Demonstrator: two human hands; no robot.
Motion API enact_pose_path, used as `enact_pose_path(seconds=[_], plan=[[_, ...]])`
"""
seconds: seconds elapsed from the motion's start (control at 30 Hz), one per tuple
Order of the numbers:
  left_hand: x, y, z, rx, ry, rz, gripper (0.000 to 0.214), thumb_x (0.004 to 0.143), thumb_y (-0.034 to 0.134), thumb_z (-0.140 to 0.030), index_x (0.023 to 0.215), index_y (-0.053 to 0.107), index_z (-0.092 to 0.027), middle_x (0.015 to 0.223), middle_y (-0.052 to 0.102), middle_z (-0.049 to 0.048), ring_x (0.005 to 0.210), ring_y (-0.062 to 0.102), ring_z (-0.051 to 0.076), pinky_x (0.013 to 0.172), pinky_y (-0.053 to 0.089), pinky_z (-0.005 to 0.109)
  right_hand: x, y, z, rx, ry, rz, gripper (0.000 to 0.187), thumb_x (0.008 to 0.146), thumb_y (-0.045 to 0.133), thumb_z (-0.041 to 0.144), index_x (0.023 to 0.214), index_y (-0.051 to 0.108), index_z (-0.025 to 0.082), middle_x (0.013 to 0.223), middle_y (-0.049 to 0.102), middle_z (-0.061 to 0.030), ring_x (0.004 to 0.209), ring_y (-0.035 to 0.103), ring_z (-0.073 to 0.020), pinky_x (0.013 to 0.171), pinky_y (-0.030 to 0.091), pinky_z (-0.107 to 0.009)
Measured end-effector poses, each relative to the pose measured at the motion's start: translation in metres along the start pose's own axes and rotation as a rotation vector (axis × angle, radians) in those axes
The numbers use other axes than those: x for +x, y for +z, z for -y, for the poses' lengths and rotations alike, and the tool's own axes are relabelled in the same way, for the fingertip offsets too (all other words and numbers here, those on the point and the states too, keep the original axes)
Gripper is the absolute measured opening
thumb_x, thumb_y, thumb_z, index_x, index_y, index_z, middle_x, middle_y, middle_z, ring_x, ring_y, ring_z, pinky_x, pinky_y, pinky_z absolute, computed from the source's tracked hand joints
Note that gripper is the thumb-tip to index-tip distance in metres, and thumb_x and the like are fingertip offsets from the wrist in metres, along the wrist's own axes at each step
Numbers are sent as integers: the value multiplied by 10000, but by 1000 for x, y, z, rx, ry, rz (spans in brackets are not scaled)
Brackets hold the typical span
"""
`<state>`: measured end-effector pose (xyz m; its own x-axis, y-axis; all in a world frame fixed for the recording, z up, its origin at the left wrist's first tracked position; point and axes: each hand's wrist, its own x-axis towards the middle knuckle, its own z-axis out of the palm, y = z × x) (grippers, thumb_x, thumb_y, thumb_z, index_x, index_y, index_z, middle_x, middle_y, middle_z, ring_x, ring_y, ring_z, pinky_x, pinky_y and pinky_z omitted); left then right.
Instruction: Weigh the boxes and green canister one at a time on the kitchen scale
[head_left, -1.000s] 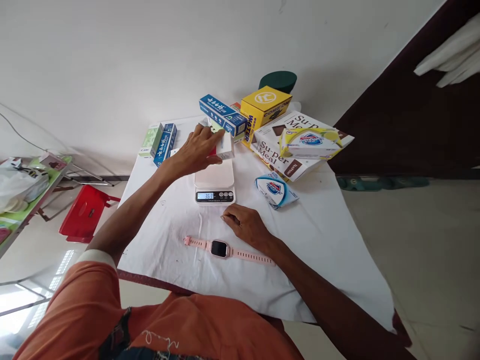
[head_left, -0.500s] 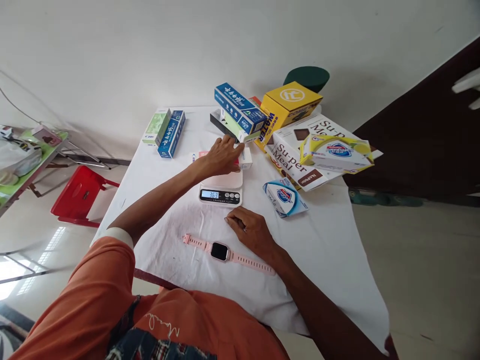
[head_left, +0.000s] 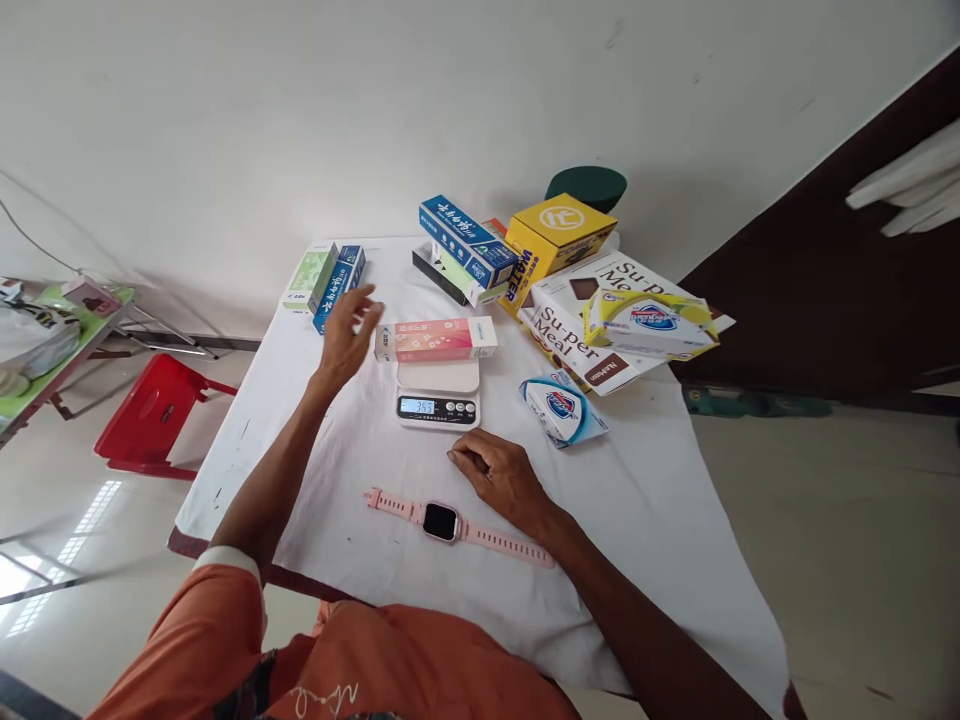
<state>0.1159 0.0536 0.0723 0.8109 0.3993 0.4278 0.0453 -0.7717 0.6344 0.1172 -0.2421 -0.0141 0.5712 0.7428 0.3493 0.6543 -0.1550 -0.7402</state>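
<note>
A pink and white box [head_left: 436, 339] lies across the small kitchen scale [head_left: 439, 396], whose display is lit. My left hand [head_left: 346, 332] hovers just left of the box, fingers spread, holding nothing. My right hand [head_left: 501, 476] rests on the white tablecloth [head_left: 660, 480] in front of the scale, fingers curled under, with nothing seen in them. A pink smartwatch [head_left: 441, 521] lies flat just near of that hand.
A blue and a green box [head_left: 328, 280] lie at the far left. At the back right are piled a blue box [head_left: 465, 240], a yellow box [head_left: 559, 238], a cereal box [head_left: 577, 330] and a soap pack [head_left: 649, 320]. Another soap pack [head_left: 561, 408] lies beside the scale. A red stool [head_left: 154, 405] stands left.
My left hand has let go of the pink box on the scale and drawn back to the left, opening. The right hand has stayed put.
</note>
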Motion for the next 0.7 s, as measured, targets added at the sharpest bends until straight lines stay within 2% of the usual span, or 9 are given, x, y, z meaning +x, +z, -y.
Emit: enact_pose_path(seconds=[0.07,0.13,0.27,0.5,0.7], plan=[[-15,-5,23,-64,-188,-84,413,1069,399,-472,1280,631,-204,1069,722,92,922,673,197,804,557,334,0,0,-1,-14,4,2,186,994,566,194,823,637,214,767,684,-26,651,612,-160,613,469,-273],[-29,-4,41,-94,-297,-91,399,1064,382,-465,1233,639,-211,997,727,74,810,660,171,717,554,308,0,0,0,-26,6,1,183,999,567,202,833,644,213,770,688,-29,651,613,-162,618,469,-275],[-45,3,62,-147,-322,-108,377,1028,442,-483,1178,649,-207,938,717,59,759,648,151,692,551,288,1,-2,3,-22,-4,-3,179,1004,570,198,841,645,203,768,682,-29,634,605,-158,611,459,-272],[-45,5,63,-114,-328,-102,370,1026,445,-459,1181,643,-188,956,726,65,790,669,143,722,558,264,0,-1,2,-11,24,5,201,1002,566,224,820,651,207,763,675,-29,636,595,-158,622,467,-277],[-46,3,58,-56,-350,-75,368,1042,435,-439,1220,637,-188,1066,736,85,858,684,162,774,566,285,0,-2,2,-15,27,3,193,997,568,228,825,653,208,763,678,-31,622,589,-158,617,470,-282]])
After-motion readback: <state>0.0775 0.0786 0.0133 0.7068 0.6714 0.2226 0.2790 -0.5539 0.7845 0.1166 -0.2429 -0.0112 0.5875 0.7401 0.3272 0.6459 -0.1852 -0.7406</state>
